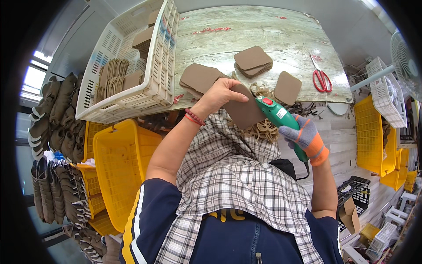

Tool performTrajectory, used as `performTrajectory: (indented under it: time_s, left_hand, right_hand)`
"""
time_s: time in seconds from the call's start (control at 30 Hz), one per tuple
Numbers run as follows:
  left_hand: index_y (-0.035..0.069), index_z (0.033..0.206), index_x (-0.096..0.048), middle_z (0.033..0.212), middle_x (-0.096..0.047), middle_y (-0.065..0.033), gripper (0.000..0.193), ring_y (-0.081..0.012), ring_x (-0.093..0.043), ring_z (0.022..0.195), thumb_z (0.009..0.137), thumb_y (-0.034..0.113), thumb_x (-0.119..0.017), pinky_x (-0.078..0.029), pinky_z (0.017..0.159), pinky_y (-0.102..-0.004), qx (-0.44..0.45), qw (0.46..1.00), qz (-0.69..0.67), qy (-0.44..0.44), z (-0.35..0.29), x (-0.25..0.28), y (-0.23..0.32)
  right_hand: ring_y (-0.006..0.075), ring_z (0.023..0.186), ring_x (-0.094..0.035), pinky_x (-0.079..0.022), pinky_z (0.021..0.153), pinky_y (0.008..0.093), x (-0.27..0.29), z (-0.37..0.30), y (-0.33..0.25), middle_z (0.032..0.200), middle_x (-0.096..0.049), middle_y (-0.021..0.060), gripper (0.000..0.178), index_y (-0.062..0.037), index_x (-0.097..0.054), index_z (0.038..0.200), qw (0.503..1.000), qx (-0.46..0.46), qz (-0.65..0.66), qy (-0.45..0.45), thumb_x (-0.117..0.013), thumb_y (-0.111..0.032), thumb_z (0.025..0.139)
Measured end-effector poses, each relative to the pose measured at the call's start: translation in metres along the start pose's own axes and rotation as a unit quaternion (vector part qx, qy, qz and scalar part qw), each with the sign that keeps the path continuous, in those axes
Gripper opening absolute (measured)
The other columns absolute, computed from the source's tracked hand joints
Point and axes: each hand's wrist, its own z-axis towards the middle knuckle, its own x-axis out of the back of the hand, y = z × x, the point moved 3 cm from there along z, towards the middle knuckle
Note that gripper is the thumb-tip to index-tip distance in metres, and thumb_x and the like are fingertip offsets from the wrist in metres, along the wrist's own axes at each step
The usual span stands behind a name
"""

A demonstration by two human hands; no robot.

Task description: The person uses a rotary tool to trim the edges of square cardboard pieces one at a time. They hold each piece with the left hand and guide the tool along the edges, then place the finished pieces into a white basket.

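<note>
Gripping a thin brown pad (244,115) at its upper left, the left hand (223,94) lays its thumb across the flat face near the centre of the frame, the other fingers mostly hidden. The pad is smooth, matt and round-cornered, held just off the near edge of the worktop (211,48). The right hand (304,135), in a grey knit glove with orange at the palm and cuff, is closed around a green plastic cutter (280,114) with a red button, its head meeting the pad's right edge. The left forearm, bare and ringed by beaded bracelets (195,117), slants up and rightward from the lower left; the right forearm rises steeply from the lower right, tipping the cutter up and leftward. Curly tan offcuts (260,132) bunch below and beside the pad. On the pale, wood-grained worktop, similar round-cornered pieces form a left stack (195,75) and a centre stack (253,59), with a single piece (288,88) farther right, near red-handled scissors (322,80). A slotted white plastic crate (160,66) at the upper left holds more pieces, and a checked cloth apron (237,176) drapes the lap in creases.
</note>
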Motion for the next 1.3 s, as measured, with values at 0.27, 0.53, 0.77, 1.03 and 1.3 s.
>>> performTrajectory:
  time_s: [0.27,0.53,0.77,1.03,1.3]
  left_hand:
    - [-0.001,0.094,-0.067,0.084,-0.069,-0.0038,0.023,-0.0095,-0.062,0.074,0.072,-0.002,-0.073,-0.05,0.073,-0.0238,0.035,0.996,0.064,-0.055,0.005,-0.004,-0.002]
    - [0.003,0.11,-0.06,0.095,-0.066,-0.0065,0.032,-0.0161,-0.063,0.079,0.08,0.008,-0.069,-0.053,0.074,-0.0314,-0.138,0.97,0.057,0.191,-0.014,0.104,0.042]
    - [0.007,0.126,-0.053,0.129,-0.047,-0.015,0.053,-0.0322,-0.033,0.128,0.077,0.023,-0.069,-0.025,0.105,-0.0506,-0.23,0.612,0.667,0.356,0.019,0.075,0.04]
    - [0.002,0.117,-0.059,0.125,-0.055,-0.0167,0.058,-0.0318,-0.039,0.126,0.08,0.046,-0.065,-0.032,0.1,-0.0519,0.042,0.696,0.69,0.193,0.149,0.022,0.013]
    - [0.003,0.107,-0.055,0.108,-0.059,-0.0138,0.061,-0.0338,-0.048,0.11,0.059,0.028,-0.084,-0.033,0.096,-0.0473,-0.143,0.739,0.565,0.34,0.14,0.024,0.011]
  right_hand:
    - [0.0052,0.05,-0.049,-0.04,0.042,0.0199,-0.009,0.009,-0.016,0.066,-0.056,-0.0006,0.04,0.0004,-0.061,0.098,1.0,0.012,-0.019,-0.009,-0.079,-0.027,0.075]
    - [0.0063,0.058,-0.052,-0.043,0.05,0.022,0.024,0.035,-0.018,0.075,-0.06,0.0008,0.046,0.001,-0.056,0.109,0.984,0.117,-0.034,0.127,-0.078,-0.018,0.073]
    - [0.0068,0.06,-0.053,-0.045,0.053,0.0226,0.076,0.044,0.027,0.08,-0.06,0.0007,0.038,-0.0022,-0.057,0.108,0.928,0.209,0.016,0.308,-0.075,-0.013,0.076]
    - [0.0089,0.058,-0.054,-0.044,0.05,0.0237,0.093,0.036,0.057,0.076,-0.06,0.0027,0.037,-0.0011,-0.055,0.105,0.864,0.238,0.154,0.416,-0.076,-0.016,0.078]
    - [0.014,0.058,-0.055,-0.046,0.055,0.0255,0.196,-0.054,-0.012,0.073,-0.06,0.0072,0.023,0.0012,-0.058,0.085,0.654,0.465,-0.017,0.597,-0.074,-0.015,0.079]
